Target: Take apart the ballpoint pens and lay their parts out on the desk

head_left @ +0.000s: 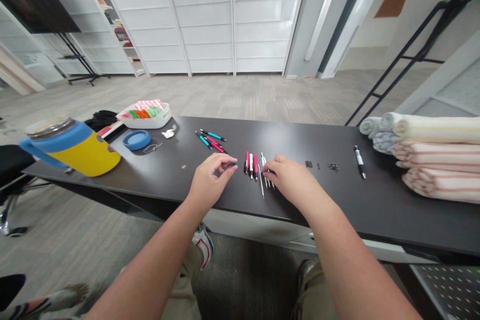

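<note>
My left hand point(212, 177) is closed in a pinch just above the desk. A small dark piece point(233, 163) pokes out at its fingertips; most of it is hidden. To its right, several pink and white pen barrels point(251, 165) lie side by side. Thin silvery pen refills point(261, 182) lie next to them, under the fingertips of my right hand point(283, 175), which are pinched at one refill. Beyond my left hand is a loose pile of assembled pens point(212, 141), teal and pink with black ends.
On the dark desk point(318, 142) are tiny springs point(333, 167), small dark parts point(309, 164) and a black-and-white pen point(360, 162). Rolled cloths point(438, 155) are stacked at right. At left stand a yellow-blue mug point(86, 150), blue lid point(137, 140) and white basket point(148, 122).
</note>
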The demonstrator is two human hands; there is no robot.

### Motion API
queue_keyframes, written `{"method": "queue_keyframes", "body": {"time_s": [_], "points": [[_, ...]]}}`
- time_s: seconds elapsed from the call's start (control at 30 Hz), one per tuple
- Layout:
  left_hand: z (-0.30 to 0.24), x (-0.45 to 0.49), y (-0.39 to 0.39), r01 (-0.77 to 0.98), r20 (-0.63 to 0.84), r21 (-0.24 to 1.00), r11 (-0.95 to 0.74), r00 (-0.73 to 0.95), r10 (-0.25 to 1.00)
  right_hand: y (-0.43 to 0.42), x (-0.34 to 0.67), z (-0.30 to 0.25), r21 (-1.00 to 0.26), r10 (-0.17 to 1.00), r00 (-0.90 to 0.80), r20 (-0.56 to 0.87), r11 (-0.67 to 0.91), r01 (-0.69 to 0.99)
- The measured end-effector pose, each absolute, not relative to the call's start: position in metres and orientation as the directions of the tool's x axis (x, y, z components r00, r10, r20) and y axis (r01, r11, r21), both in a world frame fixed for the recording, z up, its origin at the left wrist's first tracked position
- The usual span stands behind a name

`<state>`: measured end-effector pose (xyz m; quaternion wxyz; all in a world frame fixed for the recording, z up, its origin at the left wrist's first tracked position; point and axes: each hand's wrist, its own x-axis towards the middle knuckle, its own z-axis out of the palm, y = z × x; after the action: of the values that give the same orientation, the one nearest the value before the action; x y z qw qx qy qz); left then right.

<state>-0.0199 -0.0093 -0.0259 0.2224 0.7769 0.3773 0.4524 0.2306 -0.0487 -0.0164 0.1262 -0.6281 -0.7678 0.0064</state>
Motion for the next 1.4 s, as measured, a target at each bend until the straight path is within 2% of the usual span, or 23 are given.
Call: {"method": "queue_keyframes", "body": {"time_s": [0.17,0.27,0.33,0.43,0.5,0.57,0.63,0.67,0.77,1.2,1.4], "points": [[-0.024,-0.02,-0.009,0.377,0.583,0.64,-0.669,0.329,0.743,-0.046,0.23,-0.022,-0.109,0.967,-0.184,0.178,0.205,0.973],[-0.023,-0.02,-0.01,0.388,0.574,0.647,-0.657,0.32,0.754,-0.048,0.228,-0.021,-0.143,0.962,-0.169,0.215,0.202,0.969],[-0.023,-0.02,-0.011,0.393,0.563,0.66,-0.641,0.307,0.767,-0.051,0.226,-0.016,-0.274,0.953,-0.152,0.264,0.225,0.935],[-0.024,-0.02,-0.012,0.39,0.545,0.681,-0.62,0.294,0.785,-0.057,0.221,-0.008,-0.606,0.937,-0.131,0.323,0.311,0.733],[-0.025,-0.019,-0.012,0.382,0.54,0.689,-0.615,0.295,0.788,-0.061,0.214,-0.005,-0.844,0.957,-0.095,0.274,0.287,0.453],[-0.025,-0.019,-0.012,0.371,0.545,0.689,-0.623,0.301,0.783,-0.064,0.207,-0.005,-0.979,0.983,-0.074,0.17,0.177,0.099],[-0.026,-0.018,-0.012,0.356,0.559,0.683,-0.638,0.308,0.77,-0.065,0.201,-0.006,-0.978,0.991,-0.078,0.106,0.09,-0.188],[-0.026,-0.018,-0.012,0.349,0.564,0.68,-0.645,0.313,0.764,-0.065,0.198,-0.007,-0.958,0.992,-0.078,0.097,0.072,-0.276],[-0.027,-0.017,-0.012,0.343,0.571,0.673,-0.655,0.32,0.755,-0.065,0.193,-0.008,-0.918,0.994,-0.059,0.092,0.061,-0.391],[-0.028,-0.018,-0.011,0.39,0.542,0.673,-0.628,0.318,0.778,-0.062,0.19,-0.018,-0.916,0.998,-0.009,0.064,0.055,-0.398],[-0.032,-0.019,-0.01,0.372,0.485,0.729,-0.574,0.31,0.818,-0.063,0.188,-0.018,-0.932,0.998,-0.009,0.056,0.049,-0.36]]}}
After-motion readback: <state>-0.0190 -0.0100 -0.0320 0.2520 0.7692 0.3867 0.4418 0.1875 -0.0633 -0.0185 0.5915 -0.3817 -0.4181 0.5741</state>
